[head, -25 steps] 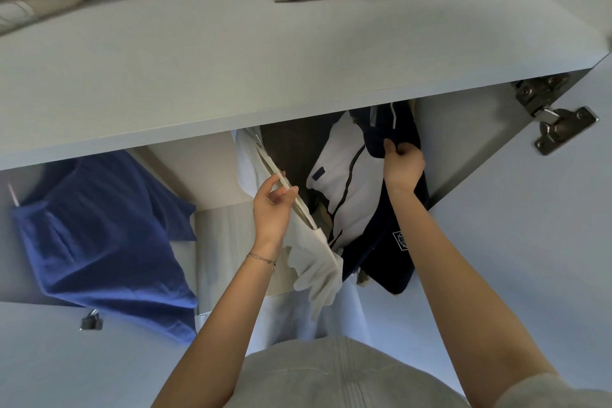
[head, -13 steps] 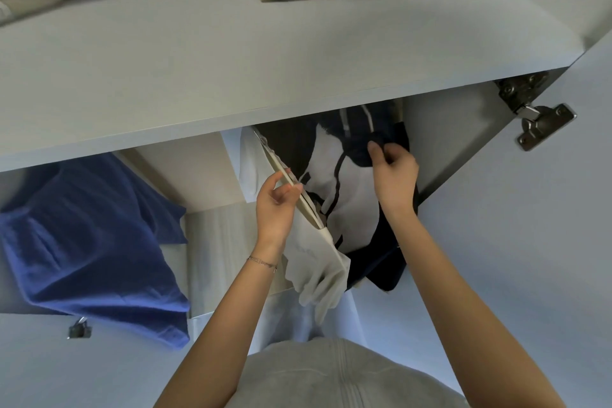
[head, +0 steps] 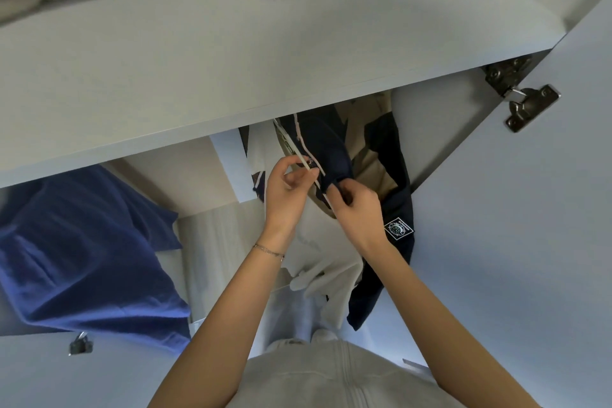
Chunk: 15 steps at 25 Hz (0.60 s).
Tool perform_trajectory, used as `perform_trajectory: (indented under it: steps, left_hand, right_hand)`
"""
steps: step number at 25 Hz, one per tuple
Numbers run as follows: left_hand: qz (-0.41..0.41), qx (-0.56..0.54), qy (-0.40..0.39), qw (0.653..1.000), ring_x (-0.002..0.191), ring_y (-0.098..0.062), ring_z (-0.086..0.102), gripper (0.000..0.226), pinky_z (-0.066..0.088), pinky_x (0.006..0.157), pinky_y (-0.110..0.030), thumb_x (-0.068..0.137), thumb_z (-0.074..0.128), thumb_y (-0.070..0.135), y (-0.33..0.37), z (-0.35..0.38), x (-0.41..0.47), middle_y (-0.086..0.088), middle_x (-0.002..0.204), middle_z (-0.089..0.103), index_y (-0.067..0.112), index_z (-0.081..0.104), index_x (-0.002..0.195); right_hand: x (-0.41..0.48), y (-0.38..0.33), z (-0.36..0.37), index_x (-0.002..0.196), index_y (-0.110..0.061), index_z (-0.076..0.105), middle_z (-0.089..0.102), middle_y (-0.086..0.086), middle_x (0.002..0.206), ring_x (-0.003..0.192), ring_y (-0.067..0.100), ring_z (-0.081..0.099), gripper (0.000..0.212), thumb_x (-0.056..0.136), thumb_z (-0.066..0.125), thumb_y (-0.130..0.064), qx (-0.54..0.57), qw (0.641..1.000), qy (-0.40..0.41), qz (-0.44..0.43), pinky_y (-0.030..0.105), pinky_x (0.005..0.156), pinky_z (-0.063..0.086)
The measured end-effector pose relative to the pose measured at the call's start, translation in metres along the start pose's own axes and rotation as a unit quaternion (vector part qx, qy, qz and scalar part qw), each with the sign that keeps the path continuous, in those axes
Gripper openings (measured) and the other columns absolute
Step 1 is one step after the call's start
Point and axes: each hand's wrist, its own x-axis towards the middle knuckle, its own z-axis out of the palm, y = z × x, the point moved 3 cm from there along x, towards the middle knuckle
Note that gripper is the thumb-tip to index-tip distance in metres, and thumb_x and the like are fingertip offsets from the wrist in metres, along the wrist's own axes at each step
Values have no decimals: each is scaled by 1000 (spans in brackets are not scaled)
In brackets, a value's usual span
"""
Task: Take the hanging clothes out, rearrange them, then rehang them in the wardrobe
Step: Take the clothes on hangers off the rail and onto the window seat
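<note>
The wardrobe shelf (head: 231, 69) spans above both hands. Under it hangs the navy-and-white garment (head: 399, 182), its dark fold bunched at the fingertips. A blue garment (head: 82, 242) lies well off beyond the left hand (head: 286, 190), and a white garment (head: 331, 262) droops below the wrists. The left hand pinches a thin pale edge (head: 293, 151), possibly a hanger arm or trim. The right hand (head: 357, 207) pinches the navy fold.

To do this well, the left steadies that edge while the right draws the cloth evenly along it, untwisted.

Half a second ago the hands were apart. Now they nearly touch, and the right sits lower on the garment.
</note>
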Motion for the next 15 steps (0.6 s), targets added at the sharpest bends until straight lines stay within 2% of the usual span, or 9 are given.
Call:
perform_trajectory:
  steps: [3, 5, 7, 10, 13, 15]
  left_hand:
    - [-10, -13, -35, 999, 89, -21, 69, 21, 55, 90, -34, 89, 68, 10, 3, -6, 0, -12, 94, 72, 8, 62, 109]
    - [-14, -3, -66, 998, 96, -23, 70, 22, 55, 92, -34, 90, 67, 10, 3, -11, 3, -14, 100, 72, 4, 61, 110]
    - [-27, 6, -117, 993, 101, -22, 69, 20, 55, 91, -31, 92, 63, 9, 2, -15, 6, -15, 104, 71, 2, 61, 111]
    - [-33, 75, -200, 976, 103, -15, 68, 19, 55, 93, -32, 95, 60, 20, -3, -25, 3, -5, 109, 70, 10, 62, 112]
    - [73, 228, -172, 956, 100, -4, 65, 25, 54, 92, -27, 93, 62, 31, 0, -48, 9, 3, 110, 67, 14, 61, 113]
    - [182, 278, -156, 930, 114, -7, 55, 39, 46, 99, -19, 92, 64, 31, 9, -54, 18, -1, 125, 60, 12, 57, 125]
  right_hand:
    - [-12, -4, 5, 71, -10, 52, 49, -4, 62, 54, 9, 45, 36, 86, 67, -39, -26, 999, -15, -15, 20, 50, 36]
    - [-16, -1, 11, 77, -10, 54, 51, -2, 68, 59, 10, 47, 31, 84, 70, -35, -60, 998, -3, -21, 21, 53, 36]
    - [-20, 4, 11, 71, -6, 48, 45, 0, 62, 55, 13, 40, 34, 87, 69, -28, -98, 994, 37, -18, 25, 52, 29]
    - [-34, 8, 4, 65, -6, 41, 36, -1, 55, 50, 10, 31, 42, 91, 65, -29, -121, 990, 73, -5, 21, 49, 22]
    - [-61, 3, -6, 62, -9, 35, 29, -3, 54, 50, 12, 27, 46, 90, 66, -27, -125, 988, 88, 11, 23, 50, 21]
    - [-81, -1, -13, 61, -12, 33, 30, -4, 55, 51, 12, 27, 47, 90, 67, -28, -127, 987, 90, 29, 27, 51, 24]
